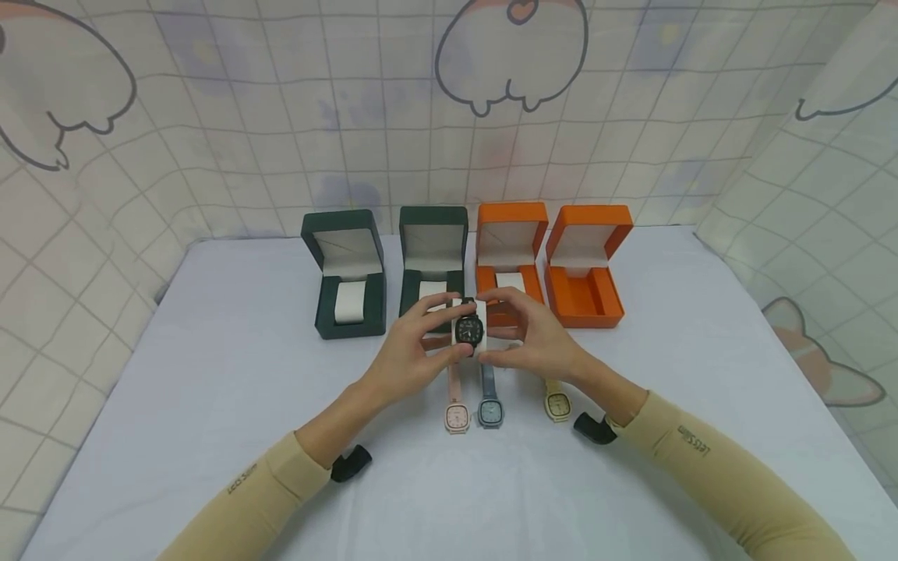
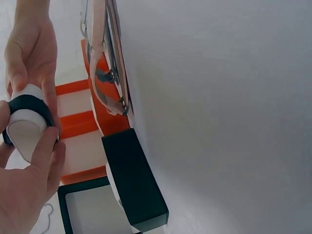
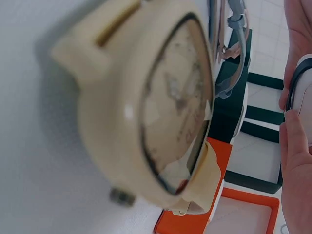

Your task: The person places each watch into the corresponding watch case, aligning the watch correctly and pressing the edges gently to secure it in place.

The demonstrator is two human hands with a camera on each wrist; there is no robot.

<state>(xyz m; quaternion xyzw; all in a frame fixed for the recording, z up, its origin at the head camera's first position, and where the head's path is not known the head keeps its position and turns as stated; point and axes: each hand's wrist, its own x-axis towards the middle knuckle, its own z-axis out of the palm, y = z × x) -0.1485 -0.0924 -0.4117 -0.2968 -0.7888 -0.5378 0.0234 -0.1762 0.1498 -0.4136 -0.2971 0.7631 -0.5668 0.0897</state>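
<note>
A black watch (image 1: 468, 330) is strapped around a white cushion (image 2: 25, 139), held up between both hands over the boxes' front edges. My left hand (image 1: 410, 343) pinches its left side with fingers and thumb. From the right, my right hand (image 1: 539, 335) grips the other side, thumb low and fingers above. Below the hands, a pink watch (image 1: 457, 417), a blue watch (image 1: 490, 411) and a yellow watch (image 1: 557, 403) lie on the table. The yellow one looms large in the right wrist view.
Along the back stand four open boxes: a green box (image 1: 323, 319) and another green box (image 1: 409, 292) with white cushions, an orange box (image 1: 536, 284) with a white cushion, and an orange box (image 1: 592, 321) showing its orange interior. A patterned curtain (image 1: 407, 148) hangs behind.
</note>
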